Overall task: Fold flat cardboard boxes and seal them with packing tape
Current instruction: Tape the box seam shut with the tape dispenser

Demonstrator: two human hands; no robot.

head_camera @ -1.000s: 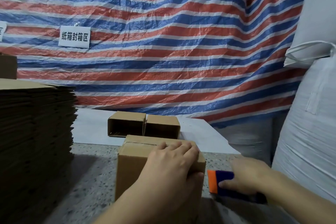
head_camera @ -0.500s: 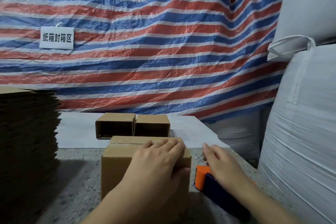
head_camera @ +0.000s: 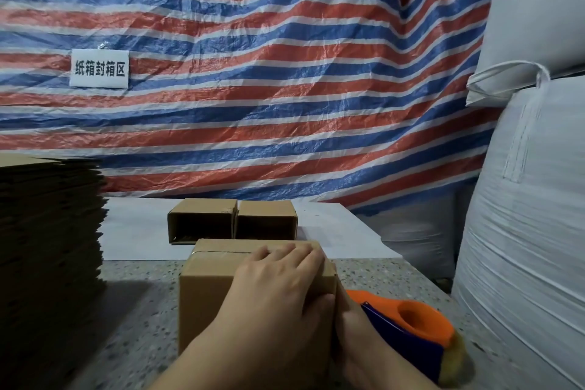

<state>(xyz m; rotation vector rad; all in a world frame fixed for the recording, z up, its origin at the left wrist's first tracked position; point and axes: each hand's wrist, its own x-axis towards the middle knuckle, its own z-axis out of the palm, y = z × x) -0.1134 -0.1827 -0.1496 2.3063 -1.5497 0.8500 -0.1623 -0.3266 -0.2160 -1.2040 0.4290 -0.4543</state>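
Here the box (head_camera: 209, 291) sits under the left hand (head_camera: 278, 291).

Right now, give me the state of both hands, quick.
Left hand: open, fingers flat, pressing the top of the cardboard box.
Right hand: beside the tape dispenser; grip cannot be told, fingers hidden.

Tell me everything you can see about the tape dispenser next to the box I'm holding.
The tape dispenser looks like plastic: an orange body with a rounded hollow on top and a dark blue plate along its near side. A yellowish, blurred tape roll sits at its lower right end. It lies low on the speckled table, slanting from the box toward the lower right. The right hand lies against its near side, beside the box's right edge; how its fingers grip is hidden. The left hand rests on the box, not on it.
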